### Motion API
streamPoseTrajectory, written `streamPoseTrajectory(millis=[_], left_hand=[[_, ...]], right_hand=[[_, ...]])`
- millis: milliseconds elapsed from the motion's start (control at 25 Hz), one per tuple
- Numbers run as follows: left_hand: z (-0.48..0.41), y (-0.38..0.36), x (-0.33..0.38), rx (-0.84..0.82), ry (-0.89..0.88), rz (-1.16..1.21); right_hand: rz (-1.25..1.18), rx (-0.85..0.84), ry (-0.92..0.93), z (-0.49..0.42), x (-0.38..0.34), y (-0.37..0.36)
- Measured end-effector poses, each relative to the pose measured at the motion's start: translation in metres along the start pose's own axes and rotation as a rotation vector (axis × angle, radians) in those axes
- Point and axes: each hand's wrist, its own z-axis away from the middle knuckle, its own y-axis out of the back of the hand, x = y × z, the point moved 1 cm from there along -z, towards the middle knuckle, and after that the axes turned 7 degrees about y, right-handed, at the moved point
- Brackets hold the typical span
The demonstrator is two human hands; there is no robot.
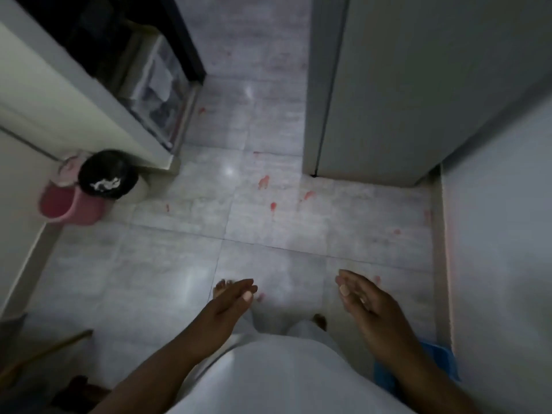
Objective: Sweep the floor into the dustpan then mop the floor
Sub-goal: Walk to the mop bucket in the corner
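Observation:
I look down at a pale grey tiled floor (185,264) marked with several red smears (263,182). My left hand (230,300) is held out low at the centre, fingers straight and together, holding nothing. My right hand (361,297) is out to the right, fingers loosely curled, also holding nothing. A wooden stick-like handle (50,351) lies at the lower left, apart from both hands; its head is out of view. No dustpan or mop is visible.
A pink bucket (70,206) and a black-lined bin (106,174) stand at the left by a white cabinet (74,94). A tall grey appliance (388,85) blocks the right. A blue cloth (433,363) lies by the right wall. My bare feet (222,286) stand below.

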Motion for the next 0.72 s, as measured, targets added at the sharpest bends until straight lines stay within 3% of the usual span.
streamPoseTrajectory(millis=[200, 360, 560, 720], left_hand=[[0.042, 0.081, -0.080, 0.173, 0.046, 0.279], [0.068, 0.165, -0.155, 0.320, 0.082, 0.466], [0.096, 0.268, -0.241, 0.409, 0.109, 0.648], [0.102, 0.325, -0.275, 0.433, 0.132, 0.728]], right_hand=[[0.089, -0.221, 0.084, -0.029, -0.050, -0.101], [0.181, -0.378, 0.134, -0.055, -0.100, -0.231], [0.237, -0.545, 0.209, -0.073, -0.161, -0.397], [0.239, -0.614, 0.236, -0.090, -0.202, -0.474]])
